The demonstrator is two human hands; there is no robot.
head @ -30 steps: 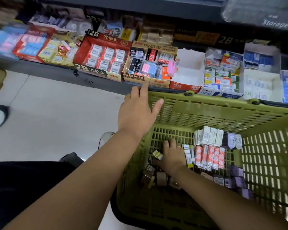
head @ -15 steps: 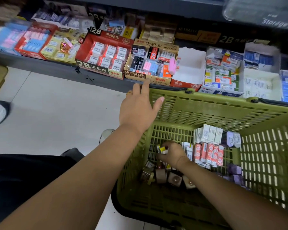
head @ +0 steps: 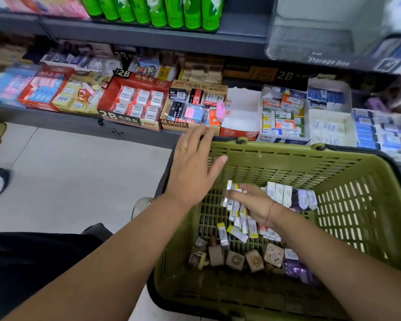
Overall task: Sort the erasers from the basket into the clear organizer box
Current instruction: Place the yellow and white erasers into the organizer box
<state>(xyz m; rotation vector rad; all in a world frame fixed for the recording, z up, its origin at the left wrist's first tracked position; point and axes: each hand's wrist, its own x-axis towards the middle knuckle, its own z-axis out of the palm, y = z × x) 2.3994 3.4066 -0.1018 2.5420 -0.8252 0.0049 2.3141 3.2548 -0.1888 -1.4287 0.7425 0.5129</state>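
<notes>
Lower shelf (head: 56,117), left to middle: open display boxes of erasers, among them a red 2B box (head: 134,100).

Left hand (head: 195,167): fingers straight and spread, holding nothing, ring on one finger. It hovers over the far-left corner of the green basket (head: 287,154); contact with the rim cannot be told.

Right hand (head: 255,205): inside the basket, near its middle, fingers curled around the held erasers (head: 232,193), a small bundle of white-and-yellow wrapped pieces, blurred.

Loose erasers (head: 239,230) lie on the basket floor just nearer than that hand. An upright row (head: 279,193) stands along the far wall, and brown square pieces (head: 235,259) lie towards the near wall.

Clear box (head: 310,40): upper shelf, right end, marked "Storage box".
</notes>
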